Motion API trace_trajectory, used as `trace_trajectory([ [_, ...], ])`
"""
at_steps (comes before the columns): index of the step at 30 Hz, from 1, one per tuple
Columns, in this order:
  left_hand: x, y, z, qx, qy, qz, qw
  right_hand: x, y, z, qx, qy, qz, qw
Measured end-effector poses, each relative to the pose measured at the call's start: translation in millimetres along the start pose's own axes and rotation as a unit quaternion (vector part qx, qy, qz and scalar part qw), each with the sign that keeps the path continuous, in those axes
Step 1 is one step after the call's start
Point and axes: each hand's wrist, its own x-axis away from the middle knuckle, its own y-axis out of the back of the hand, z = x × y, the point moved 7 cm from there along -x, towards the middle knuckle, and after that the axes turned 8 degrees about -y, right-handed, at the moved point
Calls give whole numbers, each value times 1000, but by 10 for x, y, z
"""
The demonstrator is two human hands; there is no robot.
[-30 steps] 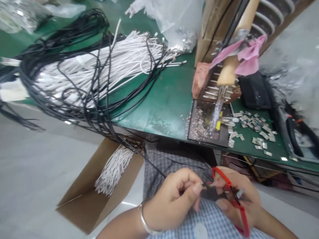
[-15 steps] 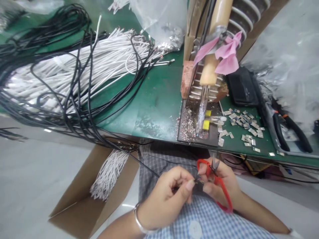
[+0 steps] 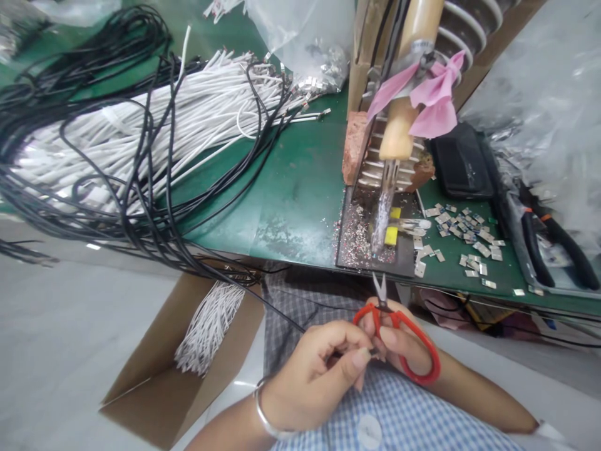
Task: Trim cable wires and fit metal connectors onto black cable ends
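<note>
L hand: left hand (image 3: 319,369) pinching, thumb vs. fingers, on the end of a thin black round cable (image 3: 282,314); cable comes into grip from upper L, off bench edge.
Cable tip: at the pinch, mostly hidden by fingertips; condition can't tell.
R hand: right hand (image 3: 410,349) wrapped on steel-bladed scissors w/ red plastic loops (image 3: 384,305); its fingertips meet L's at the pinch.
Blades: up, slightly parted, turned away from cable tip, near bench edge.
Risk, snag: cable trails back to black cable loops (image 3: 145,150) up-L of grip; a tug on the tangle could pull the tip out of the pinch.
Risk, nick: fingers crowded round tip; a quick wrist turn could bring blades onto skin or sheath.
Risk, heat: wooden-handled metal iron (image 3: 399,134) just beyond blades; if hot (can't tell), reaching up could burn.
Surface: green bench top (image 3: 300,181) ahead of grip; dark flat plate (image 3: 404,260) w/ specks under iron tip; small silver rectangular pieces (image 3: 469,228) up-R; black-handled pliers (image 3: 538,247) farther R; white cable bundle (image 3: 211,106) far up-L.
Room: brown cardboard box (image 3: 145,413) L of grip, below bench, white cables in it; pale floor (image 3: 70,344) around; blue-white checked cloth (image 3: 357,407) under hands.
</note>
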Motion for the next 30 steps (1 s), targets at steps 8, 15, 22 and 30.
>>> trace_trajectory([
  [8, 25, -11, -28, -32, -25, 17, 999, -91, -153, -113, -71, -36, 64, 995],
  [15, 10, -6, -105, -89, -79, 36, 992, -63, -159, -131, -55, -54, 73, 994],
  [22, 35, -25, -119, -71, -87, 39, 993, -54, -175, -70, 9, -64, 87, 994],
  [30, 139, 62, -46, -34, -94, -10, 995, -20, -7, 69, 106, -10, -42, 993],
])
